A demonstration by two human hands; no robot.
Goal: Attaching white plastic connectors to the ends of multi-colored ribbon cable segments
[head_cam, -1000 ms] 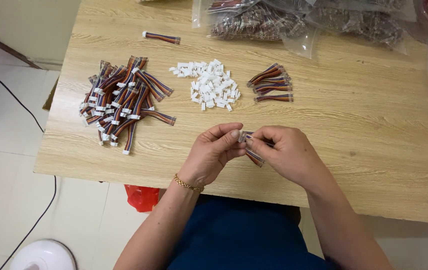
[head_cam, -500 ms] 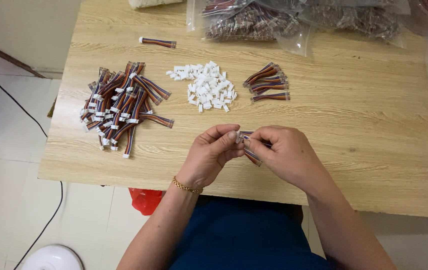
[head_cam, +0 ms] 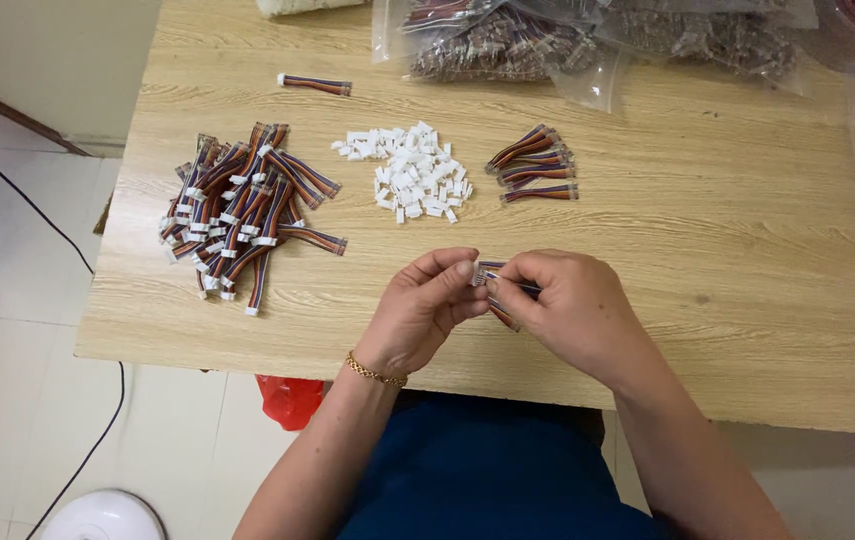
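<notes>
Both hands, left hand (head_cam: 426, 312) & right hand (head_cam: 568, 310), pinch wire bundle (head_cam: 496, 290); white connectors (head_cam: 413, 172), finished cables (head_cam: 238, 215) well apart beyond.

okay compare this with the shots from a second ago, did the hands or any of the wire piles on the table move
Hardly anything changed. The left hand and right hand keep pinching the same short multicoloured wire bundle between them, over the near part of the wooden table. The big wire pile, the white connector heap, the small wire pile and the lone wire piece lie where they were. Only the camera view shifted slightly.
</notes>
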